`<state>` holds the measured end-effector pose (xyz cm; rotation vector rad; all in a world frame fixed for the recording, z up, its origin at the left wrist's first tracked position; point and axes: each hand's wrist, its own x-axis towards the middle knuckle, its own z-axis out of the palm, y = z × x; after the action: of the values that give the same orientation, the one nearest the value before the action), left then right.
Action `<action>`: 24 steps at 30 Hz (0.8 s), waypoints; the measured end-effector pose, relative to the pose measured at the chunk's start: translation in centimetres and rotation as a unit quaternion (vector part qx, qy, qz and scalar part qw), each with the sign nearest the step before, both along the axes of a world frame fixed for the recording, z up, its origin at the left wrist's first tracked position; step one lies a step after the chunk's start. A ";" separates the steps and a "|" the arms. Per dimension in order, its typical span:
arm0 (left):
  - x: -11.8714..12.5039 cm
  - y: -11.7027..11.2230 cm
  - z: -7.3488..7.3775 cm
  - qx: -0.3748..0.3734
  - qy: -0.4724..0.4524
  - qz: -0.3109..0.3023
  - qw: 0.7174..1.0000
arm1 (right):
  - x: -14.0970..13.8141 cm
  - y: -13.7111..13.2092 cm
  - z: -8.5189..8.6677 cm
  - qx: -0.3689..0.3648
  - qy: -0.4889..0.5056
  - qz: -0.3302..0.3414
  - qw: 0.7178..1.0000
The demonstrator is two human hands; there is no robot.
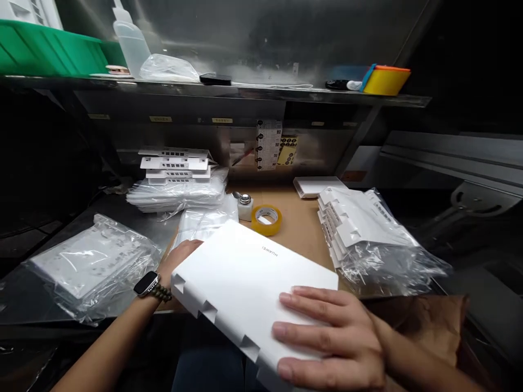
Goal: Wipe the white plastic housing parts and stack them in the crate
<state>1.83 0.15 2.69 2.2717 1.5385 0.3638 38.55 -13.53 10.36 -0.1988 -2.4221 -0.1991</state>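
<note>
A flat white box (241,277) with a small logo on its lid lies tilted in front of me, notched tabs along its near edge. My right hand (330,340) lies on the lid's near right corner, fingers stretched flat and pointing left. My left hand (177,258), a watch on its wrist, holds the box's far left edge; its fingers are mostly hidden behind the box. A roll of yellow tape (266,219) and a small pump bottle (245,206) stand just beyond the box.
White folded trays in clear bags lie at the right (363,228), the back left (175,182) and the near left (92,261). The brown cardboard mat (300,220) covers the bench. A shelf (245,91) above carries a green bin (49,51), a bottle (131,41) and a yellow block (386,80).
</note>
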 end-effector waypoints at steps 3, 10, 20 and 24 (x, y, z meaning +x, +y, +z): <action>0.0 0.2 0.8 -0.001 0.037 -0.002 0.999 | 0.9 1.2 2.5 0.058 -0.049 0.031 0.997; 0.5 0.6 1.8 0.014 0.029 0.056 0.998 | 1.9 1.2 3.0 0.082 0.000 -0.006 0.997; 0.3 0.7 2.1 -0.014 -0.074 0.096 0.993 | 2.8 0.6 2.5 0.058 -0.026 -0.049 0.997; -0.1 1.0 1.7 -0.027 -0.109 0.111 0.987 | 3.0 0.4 2.2 0.049 -0.027 -0.050 0.997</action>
<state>1.75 1.17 4.44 1.9504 1.6649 0.6025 41.52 -13.09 12.58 -0.2732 -2.4516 -0.3732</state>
